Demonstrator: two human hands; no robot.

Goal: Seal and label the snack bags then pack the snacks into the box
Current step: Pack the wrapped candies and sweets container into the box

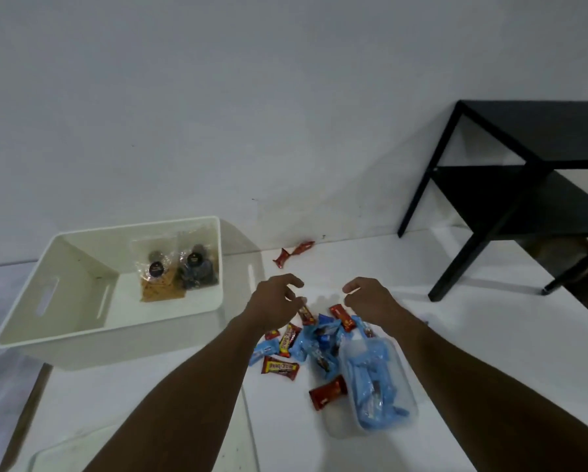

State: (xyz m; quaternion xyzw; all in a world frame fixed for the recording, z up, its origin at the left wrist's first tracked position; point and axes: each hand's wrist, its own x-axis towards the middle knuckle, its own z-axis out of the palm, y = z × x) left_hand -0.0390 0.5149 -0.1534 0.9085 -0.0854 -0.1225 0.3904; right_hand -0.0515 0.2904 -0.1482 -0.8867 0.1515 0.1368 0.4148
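A white plastic box (64,301) stands at the left, with two sealed, labelled snack bags (176,270) leaning in its far right corner. A heap of red and blue wrapped snacks (313,338) lies on the white surface between my arms. A clear container (377,379) full of blue wrappers sits just right of the heap. My left hand (275,298) hovers over the heap's far edge, fingers loosely curled and holding nothing. My right hand (367,298) hangs beside it, likewise relaxed and holding nothing.
Two red wrapped snacks (294,252) lie apart near the wall. A black side table (524,172) with a lower shelf stands at the right. A clear tray edge (81,447) shows at the bottom left.
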